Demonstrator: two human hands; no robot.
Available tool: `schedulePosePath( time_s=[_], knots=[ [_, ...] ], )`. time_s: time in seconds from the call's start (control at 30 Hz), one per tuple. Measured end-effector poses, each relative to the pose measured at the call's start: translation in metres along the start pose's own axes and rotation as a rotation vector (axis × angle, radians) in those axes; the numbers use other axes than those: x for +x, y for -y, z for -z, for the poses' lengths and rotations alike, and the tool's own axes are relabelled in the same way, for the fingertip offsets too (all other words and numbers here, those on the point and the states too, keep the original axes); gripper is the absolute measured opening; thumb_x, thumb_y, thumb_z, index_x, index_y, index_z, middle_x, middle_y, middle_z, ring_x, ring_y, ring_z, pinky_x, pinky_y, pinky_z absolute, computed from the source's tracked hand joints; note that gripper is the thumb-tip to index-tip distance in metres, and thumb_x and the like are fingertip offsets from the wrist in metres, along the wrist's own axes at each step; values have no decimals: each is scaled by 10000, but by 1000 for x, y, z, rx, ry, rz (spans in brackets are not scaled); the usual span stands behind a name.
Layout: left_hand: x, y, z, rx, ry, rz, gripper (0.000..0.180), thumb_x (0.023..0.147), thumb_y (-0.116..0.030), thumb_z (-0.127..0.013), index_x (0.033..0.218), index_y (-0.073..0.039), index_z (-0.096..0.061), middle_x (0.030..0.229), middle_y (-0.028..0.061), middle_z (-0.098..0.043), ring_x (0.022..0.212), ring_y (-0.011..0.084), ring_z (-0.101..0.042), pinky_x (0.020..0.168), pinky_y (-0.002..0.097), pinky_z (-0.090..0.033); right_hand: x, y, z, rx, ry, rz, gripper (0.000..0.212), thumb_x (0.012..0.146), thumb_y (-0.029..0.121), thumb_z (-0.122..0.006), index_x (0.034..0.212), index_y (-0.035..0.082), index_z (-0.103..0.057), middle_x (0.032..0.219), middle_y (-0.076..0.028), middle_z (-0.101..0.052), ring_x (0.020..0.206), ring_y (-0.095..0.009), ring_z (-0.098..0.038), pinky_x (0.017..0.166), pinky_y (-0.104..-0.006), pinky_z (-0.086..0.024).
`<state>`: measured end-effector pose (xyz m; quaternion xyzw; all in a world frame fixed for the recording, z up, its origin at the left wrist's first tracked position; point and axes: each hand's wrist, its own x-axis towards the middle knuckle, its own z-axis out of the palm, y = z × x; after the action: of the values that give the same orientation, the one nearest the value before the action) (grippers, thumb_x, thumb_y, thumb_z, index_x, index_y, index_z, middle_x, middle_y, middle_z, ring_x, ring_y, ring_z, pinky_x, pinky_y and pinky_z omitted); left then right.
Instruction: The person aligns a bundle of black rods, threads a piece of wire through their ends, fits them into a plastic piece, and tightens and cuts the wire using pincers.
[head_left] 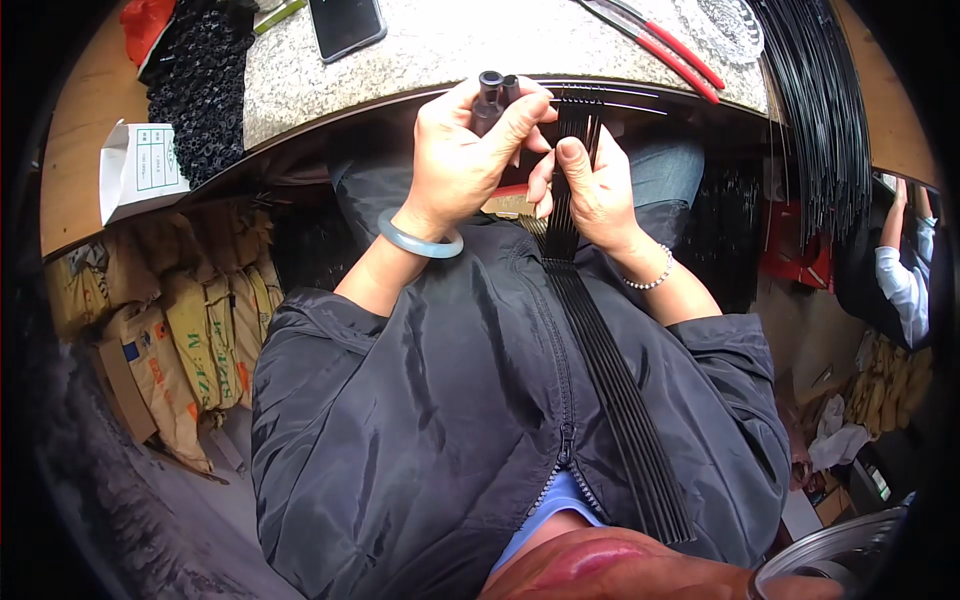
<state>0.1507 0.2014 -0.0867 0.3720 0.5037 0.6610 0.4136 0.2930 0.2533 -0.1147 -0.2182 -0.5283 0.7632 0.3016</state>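
Observation:
My left hand (455, 160) is closed round short black tubular pieces (488, 105), whose round open ends point up. Its fingertips come close to the upper end of a flat row of thin black rods (622, 410). My right hand (600, 195) pinches this row between thumb and fingers near its top. The rods hang down over the front of my dark jacket, side by side, and a band crosses them below my right hand. A few thin wires (630, 100) stick out sideways at the top of the row, by the table edge.
On the speckled tabletop (440, 50) lie a phone (347, 25), red-handled pliers (675, 60) and a clear dish (725, 28). Black small tubes (200, 90) are heaped left, beside a white box (145, 175). Long black rods (815, 120) hang at right. Sacks (195, 330) stand below; another person's sleeve (905, 275) shows far right.

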Motion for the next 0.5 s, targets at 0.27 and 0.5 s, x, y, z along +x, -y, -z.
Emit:
schedulePosePath(
  time_s=[0.27, 0.5],
  knots=[
    [-2, 3, -10, 39, -14, -87, 123, 921, -95, -575, 896, 20, -609, 769, 56, -655, 637, 85, -628, 590, 201, -510, -1, -5, 7, 66, 2, 8, 395, 953, 336, -489, 1141, -9, -451, 694, -98, -597, 539, -120, -590, 476, -210, -489],
    [2, 5, 6, -219, 61, 56, 394, 974, -271, -463, 1173, 62, -532, 1169, 198, -585, 915, 206, -654, 680, 258, -569, -3, -2, 10, 33, -6, -8, 395, 963, 368, -452, 1106, 0, -434, 660, -123, -604, 508, -141, -585, 478, -227, -491]
  ],
)
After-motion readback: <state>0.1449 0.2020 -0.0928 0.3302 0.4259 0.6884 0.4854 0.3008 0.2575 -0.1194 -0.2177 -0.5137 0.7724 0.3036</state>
